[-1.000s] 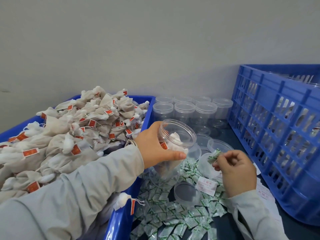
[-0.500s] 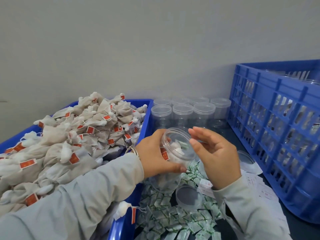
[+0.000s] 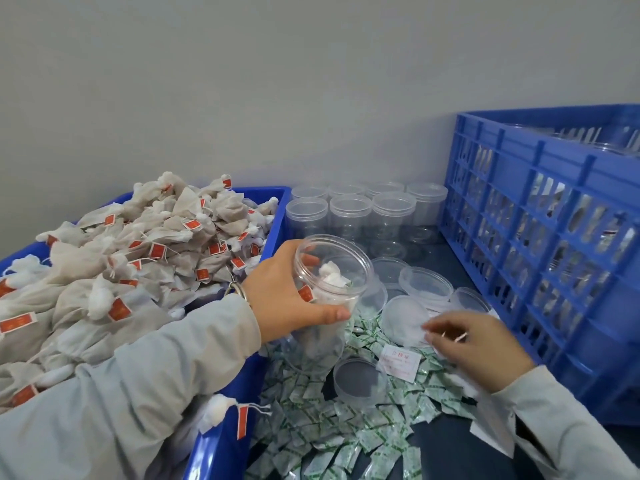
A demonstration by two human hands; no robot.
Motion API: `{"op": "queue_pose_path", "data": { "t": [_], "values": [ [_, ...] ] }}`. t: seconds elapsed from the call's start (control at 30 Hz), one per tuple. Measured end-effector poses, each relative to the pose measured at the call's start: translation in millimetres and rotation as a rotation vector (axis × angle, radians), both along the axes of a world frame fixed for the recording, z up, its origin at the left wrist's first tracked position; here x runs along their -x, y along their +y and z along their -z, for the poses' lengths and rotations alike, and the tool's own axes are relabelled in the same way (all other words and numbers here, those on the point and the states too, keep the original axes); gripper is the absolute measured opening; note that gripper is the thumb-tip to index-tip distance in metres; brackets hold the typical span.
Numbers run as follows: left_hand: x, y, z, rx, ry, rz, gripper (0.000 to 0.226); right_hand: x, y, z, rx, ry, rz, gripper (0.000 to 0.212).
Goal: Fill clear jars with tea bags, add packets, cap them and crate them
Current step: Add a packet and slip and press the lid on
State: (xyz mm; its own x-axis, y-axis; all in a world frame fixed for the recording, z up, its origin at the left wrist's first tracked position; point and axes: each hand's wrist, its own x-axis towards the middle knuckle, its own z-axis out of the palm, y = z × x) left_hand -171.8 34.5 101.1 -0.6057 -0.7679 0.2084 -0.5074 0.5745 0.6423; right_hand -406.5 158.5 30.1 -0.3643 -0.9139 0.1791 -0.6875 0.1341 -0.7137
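Your left hand (image 3: 284, 299) gripped the tilted, uncapped jar (image 3: 325, 289); your right hand (image 3: 474, 348), fingers loosely curled, touched a clear lid (image 3: 405, 320) to its right.

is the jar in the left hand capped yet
No, uncapped: the jar gripped by the left hand shows an open mouth, no lid.

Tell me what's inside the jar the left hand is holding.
White tea bags with a red tag show through the open jar, gripped by the left hand. The lower part is blurred behind the fingers, so the count and any green packet inside cannot be told.
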Motion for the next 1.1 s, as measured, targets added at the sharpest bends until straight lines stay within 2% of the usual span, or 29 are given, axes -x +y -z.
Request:
{"op": "queue_pose_path", "data": {
  "t": [0.07, 0.13, 0.2, 0.33, 0.4, 0.53, 0.6, 0.67, 0.73, 0.77, 0.83, 0.9, 0.93, 1.0, 1.1],
  "values": [
    [0, 0, 0, 0.000, 0.001, -0.003, 0.083, -7, -2, 9, -0.208, 0.229, -0.086, 0.007],
    [0, 0, 0, 0.005, -0.006, 0.004, 0.089, -13, -7, 16, -0.312, 0.358, -0.120, 0.027],
    [-1, 0, 1, 0.009, -0.008, 0.008, 0.093, -19, -12, 18, -0.302, 0.346, -0.098, 0.032],
    [-1, 0, 1, 0.009, -0.006, -0.001, 0.094, -23, -12, 22, -0.186, 0.262, -0.063, 0.014],
    [0, 0, 1, 0.021, -0.019, 0.003, 0.093, -22, -12, 25, -0.098, 0.141, 0.004, 0.018],
    [0, 0, 2, 0.039, -0.039, 0.022, 0.091, -22, -9, 18, 0.124, -0.139, 0.149, 0.011],
    [0, 1, 2, 0.051, -0.060, 0.031, 0.092, -22, -10, 5, 0.249, -0.359, 0.205, 0.013],
    [1, 3, 1, 0.062, -0.080, 0.042, 0.094, -27, -12, -19, 0.349, -0.595, 0.196, 0.019],
    [1, 3, 1, 0.067, -0.084, 0.042, 0.095, -39, -16, -46, 0.430, -0.666, 0.074, 0.023],
    [0, 3, 1, 0.071, -0.080, 0.037, 0.095, -46, -17, -58, 0.448, -0.596, -0.010, 0.024],
    [-1, 3, 1, 0.084, -0.072, 0.030, 0.094, -60, -24, -76, 0.385, -0.251, -0.130, 0.022],
    [-1, 2, 2, 0.109, -0.066, 0.032, 0.093, -72, -34, -86, 0.208, 0.152, -0.186, 0.021],
    [0, 2, 2, 0.121, -0.063, 0.034, 0.092, -76, -39, -88, 0.118, 0.271, -0.201, 0.021],
    [0, 3, 2, 0.137, -0.059, 0.044, 0.091, -82, -46, -92, -0.014, 0.384, -0.202, 0.022],
    [0, 3, 3, 0.133, -0.071, 0.062, 0.093, -89, -54, -96, -0.073, 0.564, -0.177, 0.025]
  ]
}}
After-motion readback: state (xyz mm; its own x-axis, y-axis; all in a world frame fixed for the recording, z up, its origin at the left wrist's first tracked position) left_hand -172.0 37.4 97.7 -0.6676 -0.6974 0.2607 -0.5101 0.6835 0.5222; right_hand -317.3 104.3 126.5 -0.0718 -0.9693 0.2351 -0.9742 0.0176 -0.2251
